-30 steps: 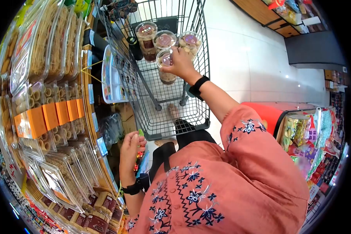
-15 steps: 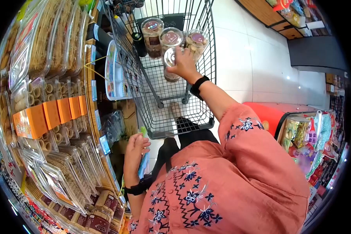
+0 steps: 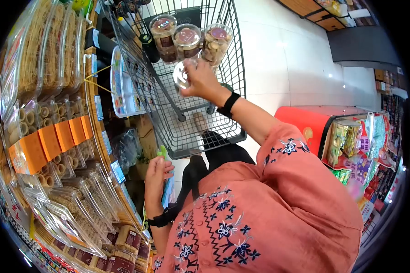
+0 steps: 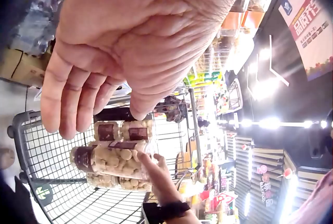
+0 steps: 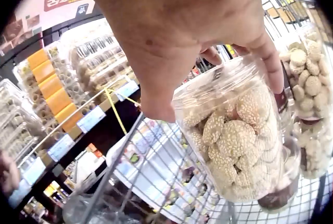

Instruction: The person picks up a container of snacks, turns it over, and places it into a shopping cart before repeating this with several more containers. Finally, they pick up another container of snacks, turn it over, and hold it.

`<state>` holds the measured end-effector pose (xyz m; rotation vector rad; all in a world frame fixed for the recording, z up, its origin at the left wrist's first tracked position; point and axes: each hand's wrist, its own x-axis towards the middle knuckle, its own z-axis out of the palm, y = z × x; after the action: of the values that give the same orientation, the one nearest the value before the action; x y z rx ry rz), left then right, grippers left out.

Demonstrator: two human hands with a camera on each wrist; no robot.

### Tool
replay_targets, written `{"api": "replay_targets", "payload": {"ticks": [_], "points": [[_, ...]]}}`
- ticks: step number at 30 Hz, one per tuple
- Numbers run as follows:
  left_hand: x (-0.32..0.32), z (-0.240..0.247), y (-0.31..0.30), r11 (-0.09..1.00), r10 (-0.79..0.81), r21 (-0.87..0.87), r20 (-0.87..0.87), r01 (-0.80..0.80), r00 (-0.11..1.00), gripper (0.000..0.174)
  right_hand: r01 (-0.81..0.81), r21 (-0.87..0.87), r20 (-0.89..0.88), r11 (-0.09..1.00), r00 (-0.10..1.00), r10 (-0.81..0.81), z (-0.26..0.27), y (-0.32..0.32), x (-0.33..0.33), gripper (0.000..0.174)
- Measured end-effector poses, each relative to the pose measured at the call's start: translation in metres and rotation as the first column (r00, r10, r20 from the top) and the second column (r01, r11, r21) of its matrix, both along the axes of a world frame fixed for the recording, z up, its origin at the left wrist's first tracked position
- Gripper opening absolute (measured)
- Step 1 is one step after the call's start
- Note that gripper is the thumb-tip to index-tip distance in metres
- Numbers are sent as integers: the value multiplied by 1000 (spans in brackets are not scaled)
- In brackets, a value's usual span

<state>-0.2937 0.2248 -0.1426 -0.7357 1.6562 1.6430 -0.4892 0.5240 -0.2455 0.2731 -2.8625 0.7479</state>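
My right hand (image 3: 202,78) reaches into the shopping cart and grips a clear plastic jar of sesame cookies (image 5: 234,135) by its top, thumb on one side and fingers on the other. In the left wrist view this jar lies tilted across the others. Three more lidded jars of the same sort, a left one (image 3: 163,34), a middle one (image 3: 187,38) and a right one (image 3: 217,41), stand behind it in the cart. Held low by the shelf, my left hand (image 3: 157,182) has nothing in it; its fingers hang relaxed in the left wrist view (image 4: 130,37).
The grey wire cart (image 3: 209,148) stands before me. Beside the jars is a dark bottle (image 3: 149,48). On the left, shelves hold clear packs with orange bands (image 3: 50,141), and a white tray (image 3: 118,86) hangs near the cart. A red display stand (image 3: 300,129) is on the right.
My right hand has drawn the jar away from the other jars toward me, and its lid now catches the light. The left hand stays low by the shelf.
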Motion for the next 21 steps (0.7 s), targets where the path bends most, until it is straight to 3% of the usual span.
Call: {"api": "replay_targets", "payload": {"ticks": [3, 6, 12, 21], "points": [[-9, 0, 7, 1000, -28, 2, -10, 28, 1000, 49, -87, -35, -33, 996, 996, 86, -1, -13, 24, 93], [-16, -5, 11, 1000, -20, 15, -14, 20, 1000, 49, -143, -64, 85, 988, 985, 148, -18, -22, 36, 96], [-19, -18, 11, 1000, -2, 21, 6, 2, 1000, 49, -185, -37, 182, 982, 965, 189, -65, -35, 41, 93], [-52, -33, 36, 999, -33, 24, 12, 32, 999, 51, -230, 22, 181, 973, 958, 223, -126, -44, 41, 101]]}}
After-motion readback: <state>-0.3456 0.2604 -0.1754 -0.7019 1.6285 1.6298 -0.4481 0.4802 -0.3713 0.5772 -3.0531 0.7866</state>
